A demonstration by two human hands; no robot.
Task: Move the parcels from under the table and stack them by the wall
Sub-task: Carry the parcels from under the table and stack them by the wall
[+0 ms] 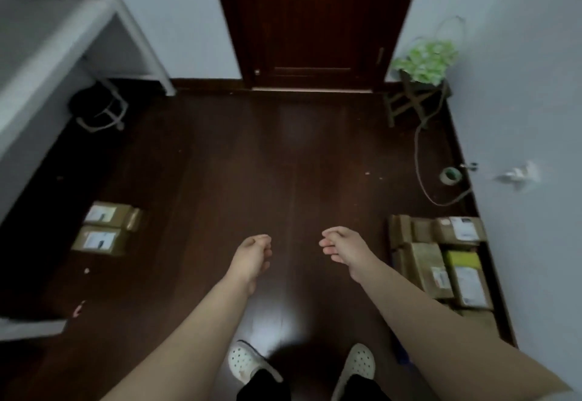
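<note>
1. Parcels [441, 262] are lying packed together on the floor [283, 164], touching the right wall [519, 117].
2. Two parcels [99, 240] are sitting side by side beside the table [47, 54], well apart from the others.
3. Left hand [252, 259] and right hand [341, 248] are hanging between both groups, fingers loosely curled, holding nothing.
4. Tape roll [450, 175] is lying near the wall, beyond the packed parcels.

Below your left hand [252, 256] the dark wood floor [220, 155] is smooth and glossy. Left of it, two cardboard parcels [104, 227] look matt brown, with white paper labels [98, 239]. Right of your right hand [340, 249], the stacked parcels [441, 262] are cardboard too, some faintly shiny.
</note>
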